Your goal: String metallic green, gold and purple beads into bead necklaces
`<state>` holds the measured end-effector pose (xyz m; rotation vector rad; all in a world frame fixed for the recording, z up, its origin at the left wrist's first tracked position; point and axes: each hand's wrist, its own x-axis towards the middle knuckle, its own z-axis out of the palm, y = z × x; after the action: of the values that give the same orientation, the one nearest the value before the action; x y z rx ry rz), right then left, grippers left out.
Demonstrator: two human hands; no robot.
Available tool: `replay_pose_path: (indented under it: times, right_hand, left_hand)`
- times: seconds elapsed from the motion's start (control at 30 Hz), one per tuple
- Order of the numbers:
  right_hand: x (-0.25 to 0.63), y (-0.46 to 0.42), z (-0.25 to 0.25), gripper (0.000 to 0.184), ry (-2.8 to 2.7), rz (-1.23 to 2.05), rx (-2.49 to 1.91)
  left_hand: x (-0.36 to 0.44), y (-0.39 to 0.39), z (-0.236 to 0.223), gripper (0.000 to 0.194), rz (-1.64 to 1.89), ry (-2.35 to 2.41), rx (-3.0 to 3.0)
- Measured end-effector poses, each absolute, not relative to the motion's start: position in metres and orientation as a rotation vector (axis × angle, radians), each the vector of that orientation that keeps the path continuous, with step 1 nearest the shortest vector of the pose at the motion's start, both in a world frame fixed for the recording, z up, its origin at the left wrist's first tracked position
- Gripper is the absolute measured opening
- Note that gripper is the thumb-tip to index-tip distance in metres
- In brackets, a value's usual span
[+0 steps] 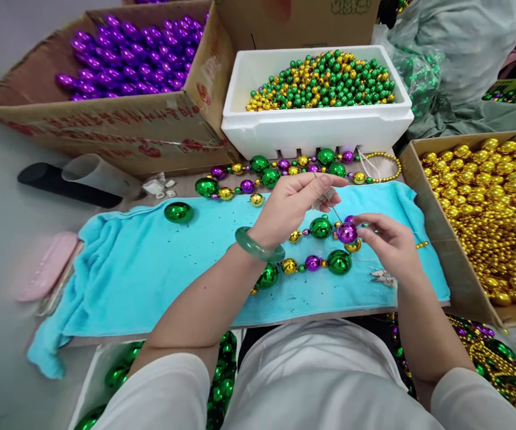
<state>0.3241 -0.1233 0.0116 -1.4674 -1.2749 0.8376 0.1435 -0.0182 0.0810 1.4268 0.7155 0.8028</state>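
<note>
Purple ball (347, 232) is over the blue towel (150, 269), beside a bead string (321, 227); the right hand (387, 242) pinches its side; the left hand (296, 197) grips a thin thread (335, 208) slanting towards it; pliers (383, 277) lie near the right hand; a foam box (316, 130) stands beyond.

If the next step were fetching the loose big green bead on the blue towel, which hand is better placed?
Left, probably. The left hand is nearer the green bead; the right hand, at the purple bead, lies farther off, beyond the left arm. The left seems to hold a thin strand, though.
</note>
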Motion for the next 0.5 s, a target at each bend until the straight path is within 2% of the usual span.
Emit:
replay_pose_path:
  times: [0.07,0.23,0.5]
  right_hand:
    - [0.315,-0.117,0.016,0.023,-1.343,0.878,-1.396]
    - [0.308,-0.104,0.027,0.010,-1.561,0.753,-1.350]
    - [0.315,-0.095,0.030,0.009,-1.728,0.839,-1.482]
  left_hand:
    - [0.146,-0.017,0.084,0.043,0.809,0.729,1.393]
    - [0.144,-0.013,0.089,0.042,0.803,0.742,1.310]
    - [0.145,-0.011,0.076,0.037,0.775,0.639,1.175]
